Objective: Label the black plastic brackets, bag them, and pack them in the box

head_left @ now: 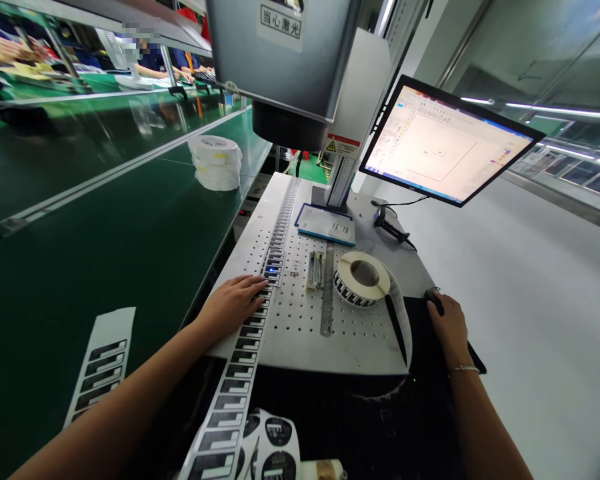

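Observation:
A long strip of black-and-white labels point(245, 357) runs up the left side of the perforated metal plate point(300, 327). Flat on it lies my left hand point(235, 303), its fingers stretched out over the strip's edge. A small blue light spot shows on the strip just beyond the fingertips. At the right, my right hand point(450, 327) is wrapped over a black computer mouse point(435, 300). Above the plate hangs a grey laser marking head point(285, 60) with a round black lens housing point(287, 127).
A label roll point(363, 277) and a steel ruler point(327, 293) lie on the plate. Behind them are a blue-edged pad point(325, 223) and a barcode scanner point(393, 229). A monitor point(450, 140) stands right. Wrapped rolls point(216, 163) sit on the green bench. Co-workers are far left.

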Demonstrator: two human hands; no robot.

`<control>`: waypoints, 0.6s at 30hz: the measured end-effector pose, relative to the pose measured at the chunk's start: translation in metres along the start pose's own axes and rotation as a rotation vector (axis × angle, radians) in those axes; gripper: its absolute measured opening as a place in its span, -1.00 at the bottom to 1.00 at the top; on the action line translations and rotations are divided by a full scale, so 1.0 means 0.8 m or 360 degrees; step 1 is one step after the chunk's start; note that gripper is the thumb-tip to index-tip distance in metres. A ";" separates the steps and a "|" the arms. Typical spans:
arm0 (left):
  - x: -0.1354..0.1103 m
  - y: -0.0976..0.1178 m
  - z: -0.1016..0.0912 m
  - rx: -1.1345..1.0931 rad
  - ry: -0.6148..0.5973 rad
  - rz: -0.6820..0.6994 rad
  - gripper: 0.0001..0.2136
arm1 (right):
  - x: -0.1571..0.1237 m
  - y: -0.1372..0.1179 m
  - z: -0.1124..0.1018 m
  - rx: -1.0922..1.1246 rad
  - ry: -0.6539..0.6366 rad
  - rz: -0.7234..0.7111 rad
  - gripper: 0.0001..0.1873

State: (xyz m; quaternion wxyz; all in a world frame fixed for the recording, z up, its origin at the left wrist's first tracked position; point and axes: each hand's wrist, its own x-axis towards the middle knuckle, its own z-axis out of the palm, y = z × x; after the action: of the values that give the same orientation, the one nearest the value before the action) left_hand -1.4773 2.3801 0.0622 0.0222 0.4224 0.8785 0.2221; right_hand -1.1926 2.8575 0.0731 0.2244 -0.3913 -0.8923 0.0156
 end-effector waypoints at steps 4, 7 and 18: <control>0.000 0.003 -0.004 -0.0004 -0.0045 -0.0018 -0.53 | 0.000 -0.001 -0.001 0.0000 0.0001 -0.0005 -0.40; 0.000 0.004 -0.006 0.0002 -0.0059 -0.0006 -0.53 | 0.000 -0.001 -0.001 -0.0002 0.0002 -0.0008 -0.40; 0.001 0.005 -0.003 0.0051 -0.0003 0.0033 -0.58 | 0.001 -0.005 -0.008 -0.0010 -0.0052 -0.0038 -0.38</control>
State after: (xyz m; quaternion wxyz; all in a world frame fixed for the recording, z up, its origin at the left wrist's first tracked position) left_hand -1.4755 2.3822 0.0666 0.0139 0.4318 0.8775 0.2080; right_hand -1.1932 2.8543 0.0800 0.2087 -0.3810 -0.9005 0.0166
